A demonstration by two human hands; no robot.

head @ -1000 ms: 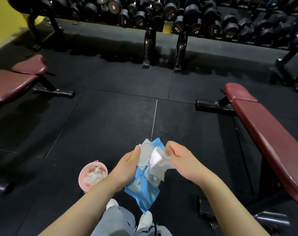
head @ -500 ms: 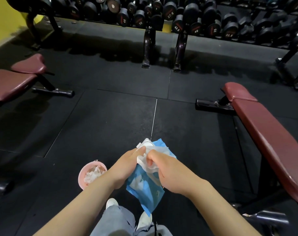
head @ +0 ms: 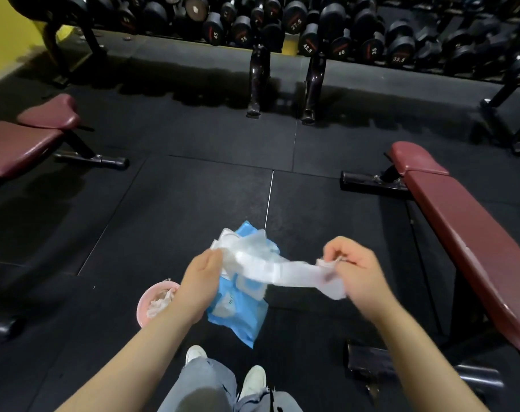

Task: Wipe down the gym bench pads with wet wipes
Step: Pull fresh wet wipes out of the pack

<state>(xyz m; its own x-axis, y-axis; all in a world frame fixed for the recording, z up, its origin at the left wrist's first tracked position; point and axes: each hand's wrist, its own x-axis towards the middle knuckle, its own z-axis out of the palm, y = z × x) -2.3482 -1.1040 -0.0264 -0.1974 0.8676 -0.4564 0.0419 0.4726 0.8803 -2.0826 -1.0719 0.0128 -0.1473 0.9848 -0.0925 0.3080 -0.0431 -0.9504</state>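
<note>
My left hand (head: 200, 285) grips a blue pack of wet wipes (head: 238, 313) in front of me, its white lid flipped up. My right hand (head: 352, 270) pinches a white wet wipe (head: 285, 272) that stretches sideways from the pack's opening to my fingers. A maroon bench pad (head: 472, 236) runs along my right side, with a smaller seat pad (head: 413, 159) at its far end. Another maroon bench (head: 17, 144) stands at the far left.
A pink bowl (head: 147, 301) of crumpled used wipes sits on the black rubber floor by my left wrist. A dumbbell rack (head: 282, 28) lines the back. The right bench's black metal feet (head: 368, 182) lie on the floor. My shoes (head: 252, 379) show below.
My right hand has moved right, away from the pack, drawing a wipe out into a long strip. The left hand keeps hold of the pack.
</note>
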